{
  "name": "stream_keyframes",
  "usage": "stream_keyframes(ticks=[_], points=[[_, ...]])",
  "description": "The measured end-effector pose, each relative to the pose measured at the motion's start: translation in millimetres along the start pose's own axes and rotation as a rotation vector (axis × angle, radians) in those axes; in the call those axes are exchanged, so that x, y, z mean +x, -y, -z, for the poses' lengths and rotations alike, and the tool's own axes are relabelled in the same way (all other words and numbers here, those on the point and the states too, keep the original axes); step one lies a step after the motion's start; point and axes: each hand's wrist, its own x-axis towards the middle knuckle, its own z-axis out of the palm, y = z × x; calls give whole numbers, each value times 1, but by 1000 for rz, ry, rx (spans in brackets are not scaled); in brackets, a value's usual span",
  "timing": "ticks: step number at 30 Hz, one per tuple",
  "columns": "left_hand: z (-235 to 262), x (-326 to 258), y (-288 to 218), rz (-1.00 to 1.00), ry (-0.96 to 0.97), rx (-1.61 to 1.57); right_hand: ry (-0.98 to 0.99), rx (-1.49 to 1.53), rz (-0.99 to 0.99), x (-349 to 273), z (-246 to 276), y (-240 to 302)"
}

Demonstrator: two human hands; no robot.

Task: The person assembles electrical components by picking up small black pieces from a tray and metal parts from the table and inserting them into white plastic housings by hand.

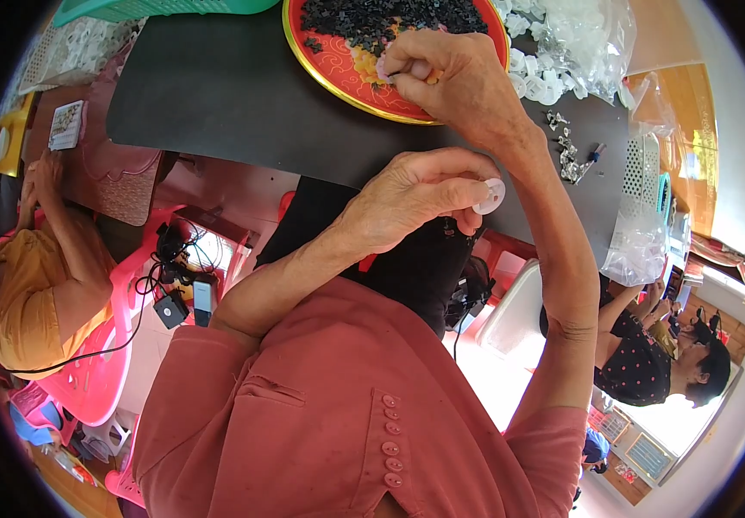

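Observation:
Between thumb and fingers, my left hand [420, 194] pinches a round white plastic disc [490, 197] with small openings in its middle. It is held just off the near edge of the dark table. My right hand [452, 82] is over the near rim of a red tray [338, 73] with a gold edge and a flower pattern. Its fingers are pinched around a small black piece [394, 75], only partly visible. Many small black plastic parts [372, 22] lie heaped in the tray's far half.
White plastic parts [545, 82] and clear bags lie right of the tray. Small metal pieces [569, 155] are scattered at the table's right. A green basket [157, 7] stands at the far left. People sit at both sides; cables [174, 268] hang by a pink chair [109, 363].

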Motion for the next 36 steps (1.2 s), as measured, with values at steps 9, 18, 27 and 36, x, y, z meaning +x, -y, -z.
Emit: stream_keyframes(ticks=[9, 18, 27, 36], points=[[-1, 0, -1, -4, 6, 10, -13, 25, -2, -4, -3, -3], [-1, 0, 1, 2, -2, -18, 27, 47, -30, -11, -1, -1], [-4, -4, -6, 36, -11, -11, -3, 130, -84, -14, -3, 2], [-2, -1, 3, -27, -21, 54, -66, 273, -137, -22, 5, 2]])
